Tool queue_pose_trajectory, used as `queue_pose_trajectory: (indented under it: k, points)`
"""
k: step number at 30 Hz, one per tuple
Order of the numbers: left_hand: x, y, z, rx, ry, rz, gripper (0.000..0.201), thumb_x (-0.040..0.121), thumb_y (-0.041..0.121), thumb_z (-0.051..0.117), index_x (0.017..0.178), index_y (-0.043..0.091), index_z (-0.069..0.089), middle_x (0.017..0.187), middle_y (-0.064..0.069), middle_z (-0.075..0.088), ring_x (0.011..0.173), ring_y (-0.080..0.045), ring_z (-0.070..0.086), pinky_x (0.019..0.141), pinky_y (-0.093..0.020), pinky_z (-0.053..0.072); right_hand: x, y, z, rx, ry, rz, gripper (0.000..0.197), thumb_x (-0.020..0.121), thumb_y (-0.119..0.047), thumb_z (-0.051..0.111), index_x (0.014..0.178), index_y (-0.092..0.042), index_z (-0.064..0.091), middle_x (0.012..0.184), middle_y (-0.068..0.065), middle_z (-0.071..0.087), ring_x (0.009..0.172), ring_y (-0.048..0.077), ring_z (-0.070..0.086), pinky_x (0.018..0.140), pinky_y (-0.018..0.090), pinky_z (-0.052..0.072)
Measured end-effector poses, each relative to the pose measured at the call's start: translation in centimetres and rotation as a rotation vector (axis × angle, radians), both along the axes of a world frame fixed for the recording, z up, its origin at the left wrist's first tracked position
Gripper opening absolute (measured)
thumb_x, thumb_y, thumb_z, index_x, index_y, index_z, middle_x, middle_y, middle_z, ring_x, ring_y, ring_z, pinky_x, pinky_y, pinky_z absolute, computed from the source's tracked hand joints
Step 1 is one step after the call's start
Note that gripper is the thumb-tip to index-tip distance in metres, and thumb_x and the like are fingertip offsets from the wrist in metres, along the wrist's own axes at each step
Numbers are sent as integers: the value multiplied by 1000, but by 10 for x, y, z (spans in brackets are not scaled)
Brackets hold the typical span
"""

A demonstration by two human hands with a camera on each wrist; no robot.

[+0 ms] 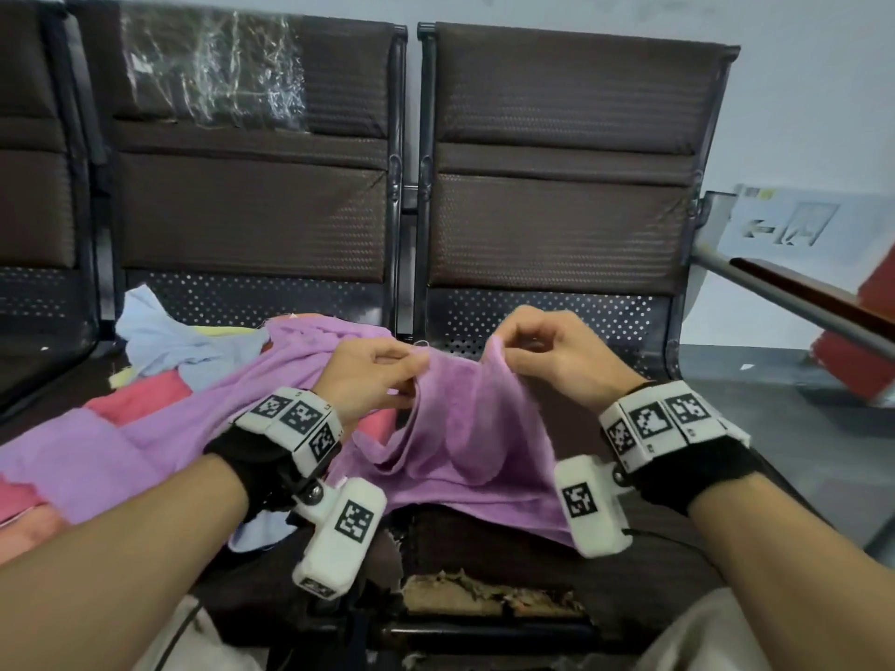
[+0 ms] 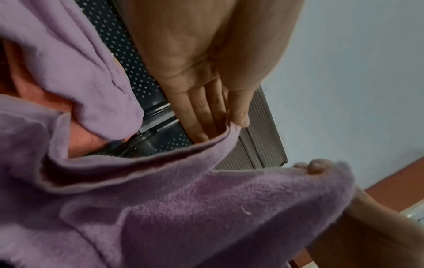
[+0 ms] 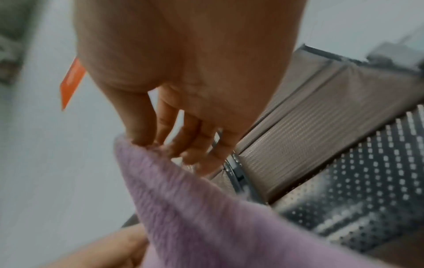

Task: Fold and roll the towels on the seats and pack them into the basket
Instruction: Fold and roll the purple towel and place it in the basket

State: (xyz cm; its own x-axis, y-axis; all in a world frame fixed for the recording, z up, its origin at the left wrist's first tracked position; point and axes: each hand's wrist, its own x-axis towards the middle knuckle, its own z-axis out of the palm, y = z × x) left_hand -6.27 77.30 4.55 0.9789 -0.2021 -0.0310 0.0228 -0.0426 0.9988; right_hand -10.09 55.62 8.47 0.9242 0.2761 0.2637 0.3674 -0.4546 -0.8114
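A purple towel (image 1: 450,428) hangs slack between my two hands above the front of the right-hand seat. My left hand (image 1: 382,375) pinches its top edge, thumb against fingers. My right hand (image 1: 537,351) pinches the same edge a short way to the right. The left wrist view shows the left hand's fingertips (image 2: 238,117) nipping the towel's hem (image 2: 160,208). In the right wrist view, thumb and fingers (image 3: 142,134) grip a fuzzy corner of the towel (image 3: 195,208). More purple cloth (image 1: 121,457) trails over the left seat. No basket is in view.
A heap of towels lies on the left seat: light blue (image 1: 160,336), red (image 1: 140,399), a strip of yellow (image 1: 121,377). Brown padded backrests (image 1: 562,186) stand behind. The right seat's front edge (image 1: 484,593) is torn. A grey rail (image 1: 775,293) slants at the right.
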Motion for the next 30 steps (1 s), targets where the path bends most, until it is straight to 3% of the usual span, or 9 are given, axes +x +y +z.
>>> queue_pose_trajectory:
  k: [4, 6, 10, 12, 16, 19, 25, 27, 30]
  points:
    - [-11, -9, 5, -24, -1, -28, 3, 83, 9, 69, 84, 7, 68, 73, -9, 63, 63, -15, 58, 54, -20, 55, -3, 13, -11, -31, 41, -116, 18, 87, 0, 57, 76, -14, 61, 80, 2, 60, 76, 12, 54, 74, 29, 44]
    - [-13, -13, 5, -10, 7, -55, 9, 84, 9, 67, 90, 3, 67, 77, -11, 64, 65, -16, 59, 55, -21, 56, -4, 21, -18, -139, 20, -108, 7, 88, -9, 60, 82, -9, 62, 75, 0, 60, 71, 12, 54, 70, 28, 45]
    - [-17, -21, 2, -17, 58, -114, 22, 87, 8, 63, 106, -4, 64, 78, -14, 60, 60, -13, 56, 55, -20, 56, -2, 31, -23, -224, -89, -132, 13, 83, -23, 71, 78, -15, 62, 69, -5, 63, 63, 5, 56, 64, 18, 44]
    - [-17, -22, 3, -5, 58, -115, 21, 89, 8, 61, 105, -4, 65, 80, -16, 56, 61, -15, 50, 54, -19, 54, 0, 31, -23, -234, -123, -156, 15, 81, -27, 74, 77, -16, 63, 65, -12, 59, 58, -2, 52, 60, 11, 40]
    - [-15, -20, 4, 17, 55, -135, 14, 92, 7, 56, 90, 7, 69, 79, -16, 54, 63, -17, 51, 54, -19, 54, 5, 28, -26, -250, -137, -172, 17, 79, -30, 76, 77, -18, 65, 71, -5, 65, 61, -1, 54, 59, 7, 40]
    - [-15, -18, 3, -7, 92, -156, 19, 92, 15, 57, 91, 0, 69, 73, -15, 59, 58, -14, 59, 54, -21, 54, 7, 29, -30, -244, -138, -198, 17, 77, -28, 77, 77, -18, 65, 72, -4, 66, 63, 1, 55, 60, 7, 39]
    - [-17, -9, 0, 100, -3, -271, 25, 89, 16, 61, 105, -2, 67, 92, -24, 63, 81, -24, 61, 69, -23, 57, 7, 31, -30, -219, -73, -190, 19, 77, -26, 77, 83, -13, 65, 76, -2, 67, 68, 6, 59, 66, 20, 48]
    - [-17, -6, 0, 157, -42, -288, 24, 91, 14, 57, 107, -3, 65, 97, -29, 64, 86, -29, 62, 76, -30, 57, 5, 30, -30, -203, -17, -159, 23, 76, -33, 77, 82, -15, 65, 72, -3, 66, 63, 4, 57, 62, 20, 47]
    - [-18, -2, 0, 193, -78, -299, 19, 95, 6, 48, 102, -1, 65, 92, -24, 65, 82, -28, 61, 77, -33, 53, 3, 19, -30, -330, 104, -96, 30, 80, -47, 70, 76, -18, 65, 66, -7, 63, 57, 3, 55, 57, 19, 46]
